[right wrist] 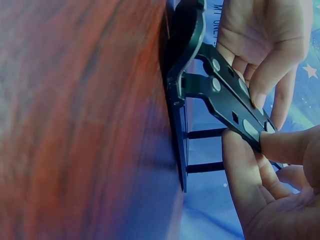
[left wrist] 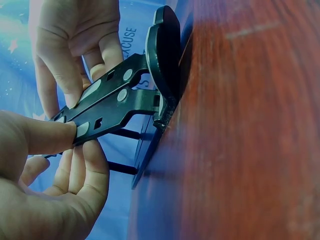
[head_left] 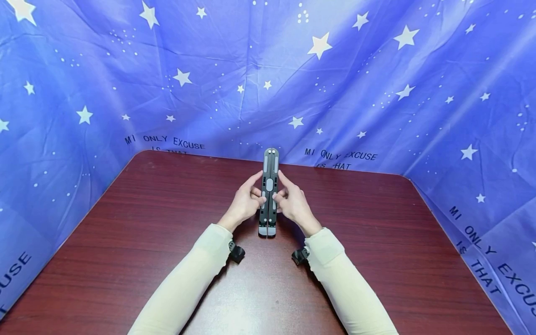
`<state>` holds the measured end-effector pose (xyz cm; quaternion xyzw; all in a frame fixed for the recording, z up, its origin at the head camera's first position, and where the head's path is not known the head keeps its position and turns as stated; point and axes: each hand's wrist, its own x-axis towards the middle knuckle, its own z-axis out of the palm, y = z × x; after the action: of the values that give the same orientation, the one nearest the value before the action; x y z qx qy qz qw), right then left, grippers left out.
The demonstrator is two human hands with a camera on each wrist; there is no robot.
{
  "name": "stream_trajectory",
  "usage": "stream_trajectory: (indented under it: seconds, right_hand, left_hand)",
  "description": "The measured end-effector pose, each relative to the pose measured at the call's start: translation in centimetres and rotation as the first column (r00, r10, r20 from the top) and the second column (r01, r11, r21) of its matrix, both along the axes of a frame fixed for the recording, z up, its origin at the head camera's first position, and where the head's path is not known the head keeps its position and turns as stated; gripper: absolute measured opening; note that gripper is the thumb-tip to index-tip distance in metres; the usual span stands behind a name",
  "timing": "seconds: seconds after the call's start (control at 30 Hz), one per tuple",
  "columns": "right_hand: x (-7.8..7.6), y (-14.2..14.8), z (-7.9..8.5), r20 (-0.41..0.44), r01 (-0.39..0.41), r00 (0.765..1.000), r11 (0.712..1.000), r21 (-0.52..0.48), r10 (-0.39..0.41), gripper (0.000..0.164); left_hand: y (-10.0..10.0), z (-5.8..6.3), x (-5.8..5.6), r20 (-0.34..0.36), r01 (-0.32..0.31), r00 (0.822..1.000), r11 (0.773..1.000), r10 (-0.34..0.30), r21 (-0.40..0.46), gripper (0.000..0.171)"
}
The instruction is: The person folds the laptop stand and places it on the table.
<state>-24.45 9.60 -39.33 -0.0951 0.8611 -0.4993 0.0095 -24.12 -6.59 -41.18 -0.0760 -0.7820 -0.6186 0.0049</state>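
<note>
A black folding laptop stand (head_left: 269, 185) with grey pads stands in the middle of the table, its two long halves side by side with a narrow gap. The left hand (head_left: 244, 201) pinches its left half between thumb and fingers. On the other side, the right hand (head_left: 296, 204) grips the right half the same way. Seen from the left wrist, the stand's top bars (left wrist: 107, 102) slope up off the base, with thin struts (left wrist: 122, 167) beneath. In the right wrist view, the rounded front lips (right wrist: 186, 42) sit close to the tabletop.
The dark red wooden table (head_left: 138, 242) reaches back to a blue star-printed cloth (head_left: 234, 56), which hangs behind and along both sides. Black wrist devices (head_left: 237, 252) are worn at the cuffs of the pale sleeves (head_left: 184, 279).
</note>
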Motion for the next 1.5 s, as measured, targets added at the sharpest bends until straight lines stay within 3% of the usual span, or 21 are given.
stream_trajectory:
  seconds: [0.33,0.6,1.3,1.5]
  right_hand:
    - [0.0,0.2,0.0,0.015,-0.031,0.999,1.000,-0.004,0.031,0.077]
    - [0.0,0.7,0.1,0.063,-0.105,0.992,0.990,-0.099,0.111,0.087]
    - [0.6,0.1,0.1,0.048,-0.059,0.997,0.997,-0.048,0.061,0.089]
    - [0.9,-0.3,-0.1,0.039,-0.043,0.998,0.998,-0.053,0.045,0.090]
  left_hand:
    - [-0.1,0.2,-0.1,-0.004,0.015,1.000,1.000,-0.015,-0.018,0.086]
    - [-0.7,0.6,0.1,-0.048,-0.014,0.999,0.989,0.007,-0.146,0.081]
    - [-0.5,0.8,0.6,-0.027,0.005,1.000,0.988,-0.009,-0.154,0.093]
    - [-0.7,0.7,0.5,-0.014,0.034,0.999,0.989,-0.037,-0.144,0.091]
